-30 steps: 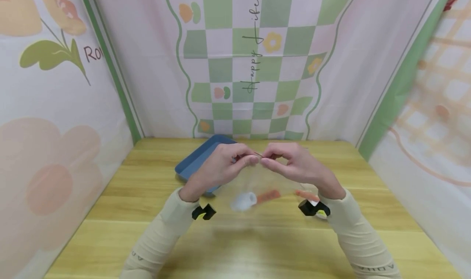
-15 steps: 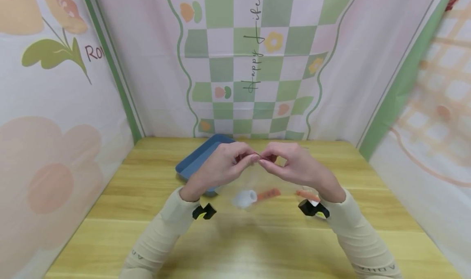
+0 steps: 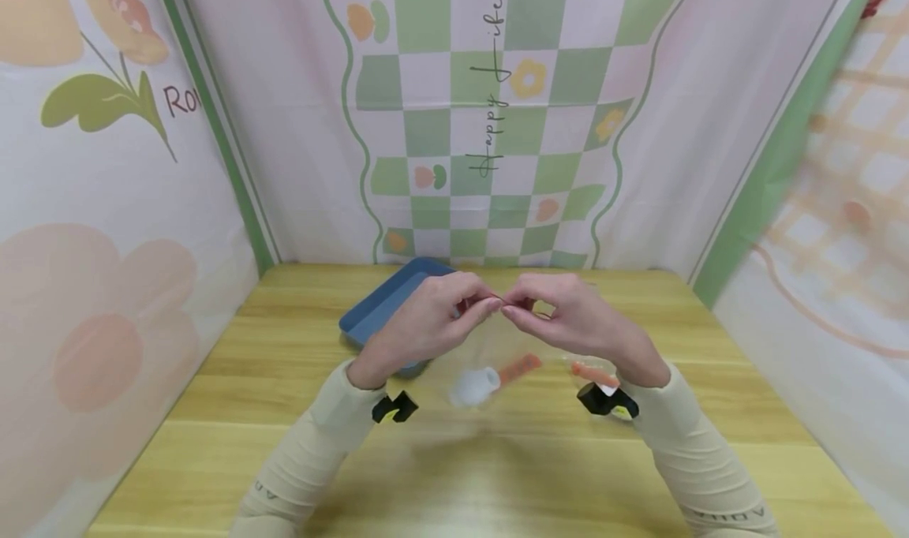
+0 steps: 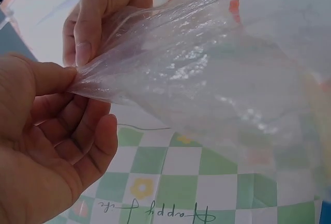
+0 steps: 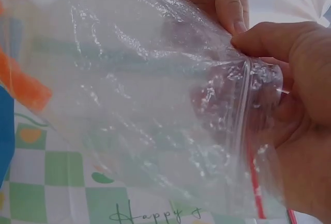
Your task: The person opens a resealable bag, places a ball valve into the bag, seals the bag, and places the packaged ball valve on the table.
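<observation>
Both hands meet in the middle of the head view, holding up a clear zip-lock bag (image 3: 490, 341) by its top edge. My left hand (image 3: 443, 313) pinches the film between thumb and forefinger, its other fingers curled loosely in the left wrist view. Right beside it, my right hand (image 3: 568, 313) pinches the same edge. A red strip (image 5: 256, 182) runs along the bag's mouth in the right wrist view. Lower in the bag's outline, a whitish cylinder with a round opening (image 3: 476, 386) and an orange-red strip (image 3: 521, 370) show through the film.
A blue tray (image 3: 376, 309) stands at the back left of the wooden table (image 3: 284, 396), partly behind the left hand. Another orange piece in clear wrapping (image 3: 595, 375) lies by the right wrist. Printed cloth (image 3: 479, 128) walls the back and sides.
The orange-red strip seen through the bag has tilted, its right end now higher, and the cylinder has shifted slightly. Both hands keep their pinch at almost the same spot.
</observation>
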Demonstrator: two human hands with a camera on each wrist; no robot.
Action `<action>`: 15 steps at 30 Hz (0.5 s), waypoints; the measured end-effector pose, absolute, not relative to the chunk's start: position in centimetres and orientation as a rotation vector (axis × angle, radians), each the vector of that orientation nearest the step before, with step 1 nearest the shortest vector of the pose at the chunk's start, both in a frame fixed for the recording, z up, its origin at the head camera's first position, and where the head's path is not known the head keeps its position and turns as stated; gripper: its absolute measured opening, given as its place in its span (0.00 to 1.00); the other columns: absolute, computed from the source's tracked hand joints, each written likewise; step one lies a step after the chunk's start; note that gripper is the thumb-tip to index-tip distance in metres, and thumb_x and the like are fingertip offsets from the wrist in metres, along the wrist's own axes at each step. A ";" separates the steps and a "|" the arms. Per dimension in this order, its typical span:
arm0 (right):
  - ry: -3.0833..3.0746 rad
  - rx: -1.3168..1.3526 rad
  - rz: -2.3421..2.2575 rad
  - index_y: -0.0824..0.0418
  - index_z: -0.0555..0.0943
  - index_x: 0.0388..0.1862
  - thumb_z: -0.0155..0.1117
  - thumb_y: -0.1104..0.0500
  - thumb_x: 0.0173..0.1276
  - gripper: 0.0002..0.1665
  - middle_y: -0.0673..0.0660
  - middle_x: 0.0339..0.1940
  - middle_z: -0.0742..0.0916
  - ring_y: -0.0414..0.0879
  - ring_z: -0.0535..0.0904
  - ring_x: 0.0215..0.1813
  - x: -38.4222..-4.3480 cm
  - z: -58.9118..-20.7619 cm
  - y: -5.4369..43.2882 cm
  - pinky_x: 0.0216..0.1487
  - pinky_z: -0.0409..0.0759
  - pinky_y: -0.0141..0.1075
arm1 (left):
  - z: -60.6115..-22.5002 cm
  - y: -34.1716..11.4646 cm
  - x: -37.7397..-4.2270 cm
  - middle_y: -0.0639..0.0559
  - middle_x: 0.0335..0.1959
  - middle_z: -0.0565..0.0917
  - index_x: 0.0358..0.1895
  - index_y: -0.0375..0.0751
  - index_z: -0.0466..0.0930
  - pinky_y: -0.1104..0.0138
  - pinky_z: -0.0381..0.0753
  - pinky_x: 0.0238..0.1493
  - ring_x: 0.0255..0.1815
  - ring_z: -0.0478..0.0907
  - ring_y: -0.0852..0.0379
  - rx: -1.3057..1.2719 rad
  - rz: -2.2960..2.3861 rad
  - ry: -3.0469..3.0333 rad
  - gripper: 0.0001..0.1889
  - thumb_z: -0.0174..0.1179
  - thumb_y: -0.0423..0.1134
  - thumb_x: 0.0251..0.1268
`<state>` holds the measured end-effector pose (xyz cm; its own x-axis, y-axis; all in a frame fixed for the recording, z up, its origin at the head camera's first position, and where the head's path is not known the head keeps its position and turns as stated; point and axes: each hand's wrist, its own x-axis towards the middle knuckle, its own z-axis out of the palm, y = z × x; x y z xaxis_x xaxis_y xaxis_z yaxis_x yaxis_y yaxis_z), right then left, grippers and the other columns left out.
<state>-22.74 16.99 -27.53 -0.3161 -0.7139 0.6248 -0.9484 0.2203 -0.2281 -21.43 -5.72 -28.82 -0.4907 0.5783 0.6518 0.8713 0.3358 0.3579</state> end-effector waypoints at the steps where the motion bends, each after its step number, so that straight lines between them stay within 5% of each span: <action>1: -2.110 1.538 0.816 0.60 0.85 0.37 0.66 0.65 0.66 0.03 0.50 0.28 0.86 0.32 0.78 0.33 -22.7 -27.6 17.0 0.36 0.76 0.22 | -28.8 -5.7 -21.4 0.57 0.28 0.80 0.40 0.42 0.83 0.73 0.78 0.31 0.25 0.71 0.67 -1.277 -0.970 -2.197 0.06 0.58 0.38 0.71; 6: -2.119 1.531 0.794 0.59 0.84 0.37 0.69 0.70 0.61 0.08 0.50 0.28 0.86 0.31 0.78 0.32 -22.7 -27.6 16.9 0.36 0.76 0.21 | -28.8 -5.6 -21.4 0.56 0.28 0.80 0.40 0.41 0.83 0.72 0.78 0.31 0.26 0.70 0.67 -1.275 -0.967 -2.212 0.06 0.58 0.37 0.72; 15: -2.112 1.540 0.788 0.57 0.84 0.37 0.66 0.67 0.65 0.06 0.47 0.29 0.86 0.33 0.79 0.32 -23.0 -27.9 17.0 0.37 0.76 0.21 | -29.1 -5.6 -21.4 0.55 0.31 0.82 0.42 0.42 0.81 0.75 0.76 0.30 0.28 0.73 0.68 -1.308 -1.009 -2.220 0.04 0.58 0.36 0.71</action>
<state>-22.98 16.96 -27.90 -0.3068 -0.7206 0.6218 -0.9518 0.2304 -0.2025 -21.44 -5.64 -29.11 -0.4992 0.5985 0.6265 0.8656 0.3121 0.3916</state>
